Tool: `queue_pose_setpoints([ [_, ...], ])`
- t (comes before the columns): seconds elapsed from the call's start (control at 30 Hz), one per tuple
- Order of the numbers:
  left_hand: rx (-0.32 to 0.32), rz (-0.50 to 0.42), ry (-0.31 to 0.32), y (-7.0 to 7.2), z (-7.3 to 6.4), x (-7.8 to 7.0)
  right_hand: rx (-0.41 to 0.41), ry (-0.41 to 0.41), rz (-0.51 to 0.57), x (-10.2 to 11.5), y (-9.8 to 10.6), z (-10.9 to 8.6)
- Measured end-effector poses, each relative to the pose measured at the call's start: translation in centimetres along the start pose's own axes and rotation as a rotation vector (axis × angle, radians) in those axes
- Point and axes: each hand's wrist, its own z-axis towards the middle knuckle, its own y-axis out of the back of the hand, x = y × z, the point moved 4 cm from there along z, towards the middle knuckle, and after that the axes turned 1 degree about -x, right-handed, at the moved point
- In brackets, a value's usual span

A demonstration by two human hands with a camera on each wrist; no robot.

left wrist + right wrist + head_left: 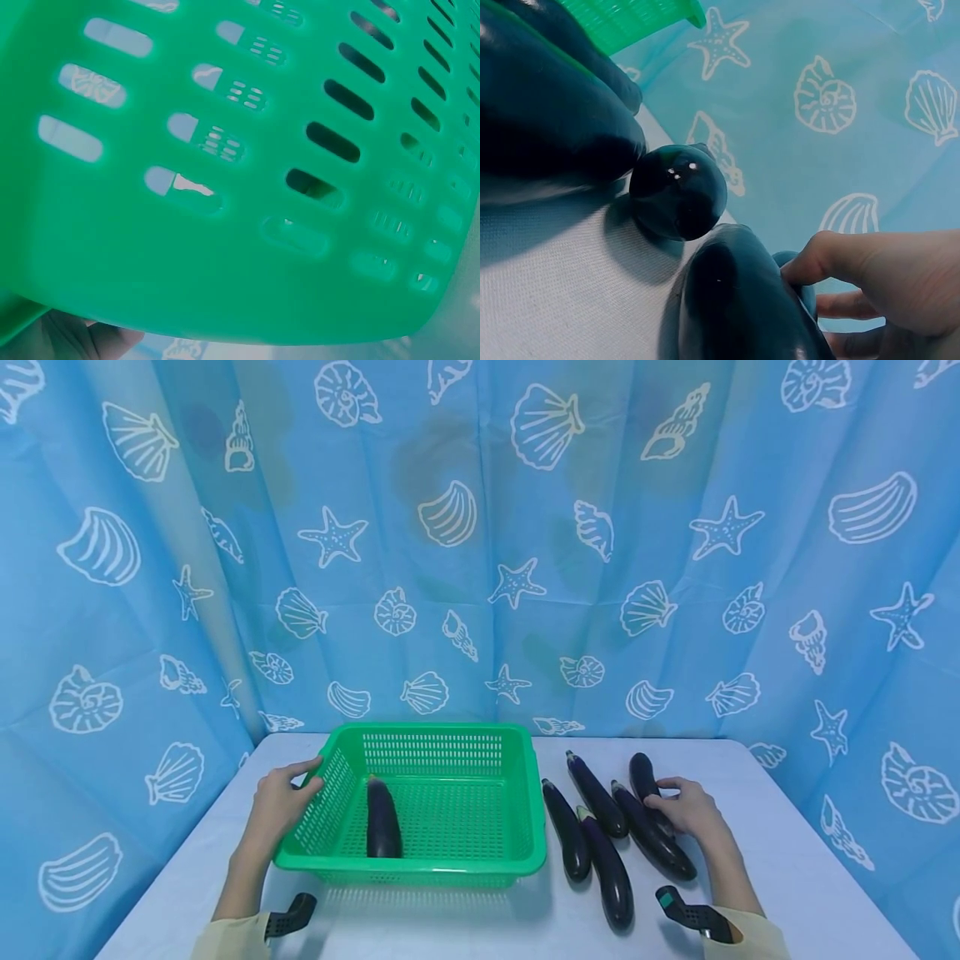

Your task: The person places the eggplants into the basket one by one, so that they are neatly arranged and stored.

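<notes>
A green plastic basket point(450, 866) with slotted walls stands left of the middle on the table, one dark eggplant point(384, 818) lying in it. My left hand point(281, 802) holds the basket's left rim between thumb and fingers; the left wrist view shows mostly the slotted basket wall point(165, 255), with part of the hand point(82, 337) below it. To the right of the basket lie several eggplants. My right hand point(681, 806) grips the far right eggplant point(642, 774), thumb on its near side. Another eggplant point(739, 307) lies close beside this hand in the right wrist view.
Loose eggplants point(566, 827) lie close together between the basket and my right hand, one point(611, 877) nearest the front. A white cloth point(420, 927) covers the table. Behind and at both sides hangs a blue curtain point(480, 635) printed with shells and starfish.
</notes>
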Motion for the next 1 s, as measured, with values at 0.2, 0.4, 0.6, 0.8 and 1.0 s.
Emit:
queue_pose_setpoints([
  [0.2, -0.003, 0.003, -0.004, 0.01, -0.01, -0.03, 0.016, -0.019, 0.02, -0.33, 0.01, 0.29],
  [0.4, -0.001, 0.0, -0.001, 0.02, -0.08, -0.03, 0.017, -0.032, 0.032, -0.47, 0.02, 0.47],
  [0.6, -0.01, 0.006, -0.002, -0.08, 0.07, 0.1, -0.001, -0.034, 0.032, -0.52, 0.02, 0.57],
  [0.8, -0.01, 0.009, 0.003, -0.15, 0.2, 0.18, 0.0, -0.017, 0.023, -0.48, 0.0, 0.63],
  [1.0, -0.006, 0.005, 0.006, -0.07, 0.07, 0.05, 0.011, -0.008, 0.041, -0.39, 0.04, 0.57],
])
